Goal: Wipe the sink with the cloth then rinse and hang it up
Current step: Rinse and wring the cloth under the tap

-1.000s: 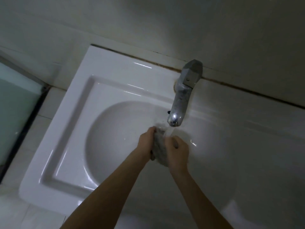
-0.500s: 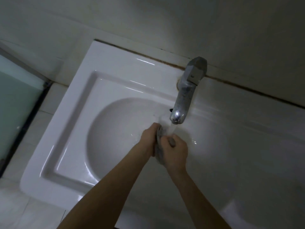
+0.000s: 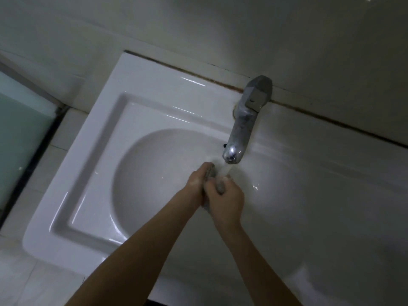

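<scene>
Cloth held under running tap, both hands engaged.

The left hand [image 3: 197, 181] and right hand [image 3: 225, 198] are closed together around a bunched grey cloth [image 3: 211, 173], held over the white sink [image 3: 88, 173] bowl directly beneath the spout of the metal tap [image 3: 242, 127]. Water [image 3: 225, 169] runs from the spout onto the cloth and fingers. No brand, label or legible writing is visible on tap or sink. The bowl holds only splashing water.
</scene>
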{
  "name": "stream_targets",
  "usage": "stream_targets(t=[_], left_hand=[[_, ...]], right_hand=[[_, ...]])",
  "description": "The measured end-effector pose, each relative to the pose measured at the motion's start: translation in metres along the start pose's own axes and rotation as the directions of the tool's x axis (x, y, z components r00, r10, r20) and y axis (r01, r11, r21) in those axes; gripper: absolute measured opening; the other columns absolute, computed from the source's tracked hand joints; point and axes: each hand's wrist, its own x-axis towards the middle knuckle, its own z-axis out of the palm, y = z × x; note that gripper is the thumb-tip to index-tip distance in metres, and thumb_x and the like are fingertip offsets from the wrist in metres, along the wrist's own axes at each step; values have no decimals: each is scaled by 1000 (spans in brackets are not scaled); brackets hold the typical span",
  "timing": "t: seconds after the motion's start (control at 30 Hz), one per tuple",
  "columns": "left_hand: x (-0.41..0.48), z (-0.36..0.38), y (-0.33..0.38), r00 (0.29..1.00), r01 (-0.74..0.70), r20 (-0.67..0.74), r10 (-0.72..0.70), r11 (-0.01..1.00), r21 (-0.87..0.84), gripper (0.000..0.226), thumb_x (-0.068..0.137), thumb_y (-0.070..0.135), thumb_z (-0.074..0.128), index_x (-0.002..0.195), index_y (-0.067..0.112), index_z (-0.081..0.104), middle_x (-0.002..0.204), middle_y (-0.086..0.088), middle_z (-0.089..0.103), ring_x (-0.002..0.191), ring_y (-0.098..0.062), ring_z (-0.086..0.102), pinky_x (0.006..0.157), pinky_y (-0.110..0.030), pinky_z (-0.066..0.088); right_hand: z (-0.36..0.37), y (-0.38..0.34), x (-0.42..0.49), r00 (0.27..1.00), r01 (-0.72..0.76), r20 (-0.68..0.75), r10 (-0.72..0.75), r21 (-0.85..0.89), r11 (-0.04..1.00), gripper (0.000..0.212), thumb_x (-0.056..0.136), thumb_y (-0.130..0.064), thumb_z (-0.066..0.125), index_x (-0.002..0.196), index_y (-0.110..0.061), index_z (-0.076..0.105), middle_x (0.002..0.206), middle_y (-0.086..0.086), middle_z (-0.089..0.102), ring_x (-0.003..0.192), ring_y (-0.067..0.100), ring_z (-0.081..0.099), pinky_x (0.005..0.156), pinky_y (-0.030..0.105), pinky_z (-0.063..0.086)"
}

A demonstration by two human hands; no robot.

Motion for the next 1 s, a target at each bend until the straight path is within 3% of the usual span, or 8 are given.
stream_targets(t=[0.13, 0.23, 0.37, 0.43, 0.53, 0.67, 0.8, 1.0], left_hand=[[-3, 3, -13, 998, -60, 19, 60, 998, -19, 46, 86, 40, 55, 47, 16, 63, 43, 0, 58, 36, -15, 54, 46, -20, 41], [-5, -14, -16, 989, -144, -13, 144, 989, 18, 45, 92, 44, 49, 67, 23, 78, 68, 1, 76, 59, -14, 72, 52, -22, 53], [-1, -29, -3, 971, -197, -134, 200, 980, 35, 44, 90, 50, 48, 82, 19, 78, 83, -5, 78, 73, -22, 75, 59, -29, 57], [4, -24, -2, 969, -193, -143, 201, 979, 63, 44, 94, 47, 46, 94, 14, 74, 89, -10, 75, 79, -25, 73, 60, -28, 54], [7, -1, -11, 989, -129, -62, 133, 989, 69, 45, 94, 50, 47, 89, 13, 73, 76, -11, 75, 66, -24, 72, 54, -27, 54], [0, 26, -22, 998, -30, 58, 28, 999, 32, 35, 96, 41, 50, 79, 16, 67, 66, -6, 69, 45, -16, 64, 40, -21, 46], [-1, 10, -14, 998, -43, -46, 43, 999, 0, 41, 92, 47, 50, 93, 12, 71, 83, -14, 72, 69, -30, 69, 54, -29, 52], [1, -42, 15, 996, -20, -84, 18, 1000, -21, 43, 96, 48, 44, 82, 14, 65, 59, -7, 70, 53, -24, 67, 49, -24, 50]], right_hand=[[8, 3, 28, 996, -84, 3, 84, -46, 995, 38, 73, -42, 59, 56, -10, 47, 50, 0, 53, 45, 6, 46, 46, 25, 37], [8, 12, 56, 964, -264, 28, 263, 146, 953, 29, 80, -16, 54, 55, -3, 49, 57, 17, 51, 57, 19, 46, 54, 34, 37], [4, 14, 52, 902, -427, 63, 428, 276, 861, 38, 76, -36, 49, 44, -16, 41, 45, -5, 40, 46, 14, 37, 51, 27, 31], [-5, 23, 48, 891, -444, 43, 452, 296, 846, 42, 86, -41, 54, 53, -15, 49, 54, 0, 49, 52, 16, 45, 54, 28, 37], [-30, 40, 44, 875, -431, -67, 480, 345, 834, 47, 92, -44, 53, 69, -3, 61, 67, 9, 63, 63, 24, 61, 60, 31, 50], [-58, 53, 33, 836, -427, -184, 517, 374, 823, 41, 92, -45, 53, 69, -11, 61, 69, 6, 65, 65, 20, 63, 57, 27, 51], [-44, 33, 29, 853, -387, -185, 488, 402, 829, 39, 93, -35, 57, 66, -7, 54, 62, 6, 57, 58, 17, 55, 52, 24, 45], [14, -21, -3, 975, -183, -40, 217, 405, 896, 41, 86, -31, 65, 59, -14, 40, 57, 5, 41, 55, 17, 40, 57, 29, 40]])
